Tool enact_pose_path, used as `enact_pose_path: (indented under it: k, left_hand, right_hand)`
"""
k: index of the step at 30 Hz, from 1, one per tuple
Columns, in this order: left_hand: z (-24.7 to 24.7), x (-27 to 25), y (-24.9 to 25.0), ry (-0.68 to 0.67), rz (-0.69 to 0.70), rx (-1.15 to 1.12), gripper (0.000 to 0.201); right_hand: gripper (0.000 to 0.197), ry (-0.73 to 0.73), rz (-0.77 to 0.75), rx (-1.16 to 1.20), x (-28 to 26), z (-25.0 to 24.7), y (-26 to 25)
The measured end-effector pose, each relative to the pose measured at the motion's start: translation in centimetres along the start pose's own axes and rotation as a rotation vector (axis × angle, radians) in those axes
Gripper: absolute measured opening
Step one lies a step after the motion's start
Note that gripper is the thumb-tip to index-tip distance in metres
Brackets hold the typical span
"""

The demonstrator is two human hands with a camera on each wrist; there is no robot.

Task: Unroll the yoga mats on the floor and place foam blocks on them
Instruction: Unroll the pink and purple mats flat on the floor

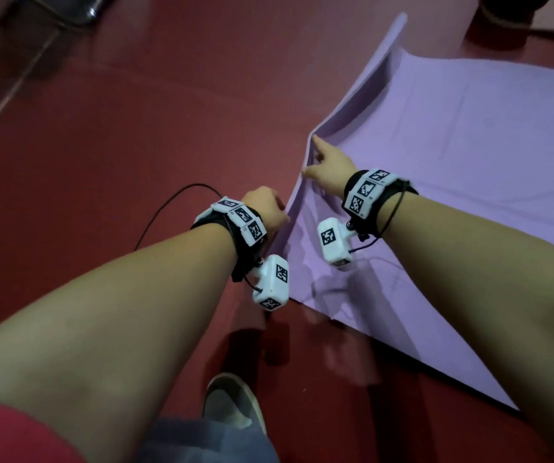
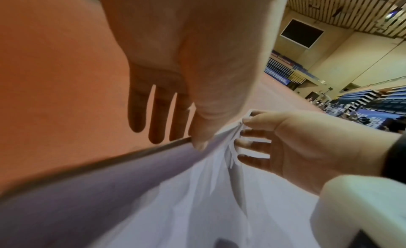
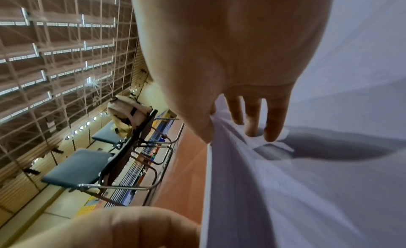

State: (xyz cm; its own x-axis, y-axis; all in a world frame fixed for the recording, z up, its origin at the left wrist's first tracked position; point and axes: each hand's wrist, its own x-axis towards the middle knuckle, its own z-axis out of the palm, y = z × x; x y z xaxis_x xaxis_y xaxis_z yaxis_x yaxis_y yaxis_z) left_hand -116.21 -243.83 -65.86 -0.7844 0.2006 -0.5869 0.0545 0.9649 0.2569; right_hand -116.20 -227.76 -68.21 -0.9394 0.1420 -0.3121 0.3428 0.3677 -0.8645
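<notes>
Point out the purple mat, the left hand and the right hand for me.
purple mat (image 1: 469, 145): head view, flat top surface.
left hand (image 1: 264, 208): head view, back of hand at mat edge.
right hand (image 1: 330, 165): head view, back of hand gripping lifted edge.

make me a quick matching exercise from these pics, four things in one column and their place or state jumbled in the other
Things:
1. mat
2. left hand
3. right hand
4. shoe

Place or state:
A. on the red floor at the bottom of the head view
B. pinches the mat edge, farther along it
C. purple, spread out, its held side lifted
D. pinches the mat edge, nearer the person

Pairs: 1-C, 2-D, 3-B, 4-A
</notes>
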Motion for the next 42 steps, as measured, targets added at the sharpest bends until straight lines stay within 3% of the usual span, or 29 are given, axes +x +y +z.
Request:
enact_pose_path:
  k: [2,7,9,14,17,20,24,30,36,42]
  left_hand:
    - [0.1,-0.1,-0.6,0.044,-0.058,0.024,0.02]
    - [1.4,0.7,-1.5,0.129,-0.184,-0.009,0.015]
    - [1.7,1.1,-1.7,0.152,-0.237,-0.036,0.011]
    - [2.8,4.2,-3.8,0.138,-0.336,-0.179,0.031]
    - [3.0,4.3,-4.1,0.13,-0.334,-0.226,0.024]
    - [3.6,3.7,-3.8,0.079,-0.28,-0.275,0.012]
    - [4.0,4.6,-3.9,0.027,-0.249,-0.207,0.016]
    - [3.6,6.6,-3.4,-0.072,-0.277,-0.107,0.055]
    - [3.8,7.4,-3.5,-0.051,-0.296,-0.024,0.053]
    - [4.3,8.0,-3.5,-0.016,-0.294,-0.006,0.044]
  right_hand:
    - [0.07,-0.052,-0.023,-0.12,-0.2,0.5,0.2]
    - [0.085,-0.181,-0.026,-0.378,0.4,1.5,2.3]
    - [0.086,-0.2,-0.033,-0.469,0.6,2.1,2.9]
    - [0.078,-0.218,-0.112,-0.823,0.4,3.9,3.6]
    - [0.076,-0.301,-0.12,-0.915,0.6,5.0,4.1]
    - [0.074,-0.286,-0.124,-1.01,1.2,6.0,4.6]
    - [0.061,-0.239,-0.145,-0.984,2.1,6.3,4.5]
    - [0.044,-0.23,-0.206,-0.832,4.7,4.4,4.0]
    - [0.051,-0.082,-0.274,-0.811,5.9,3.3,5.2]
    - [0.044,-0.062,-0.28,-0.75,8.0,3.0,5.1]
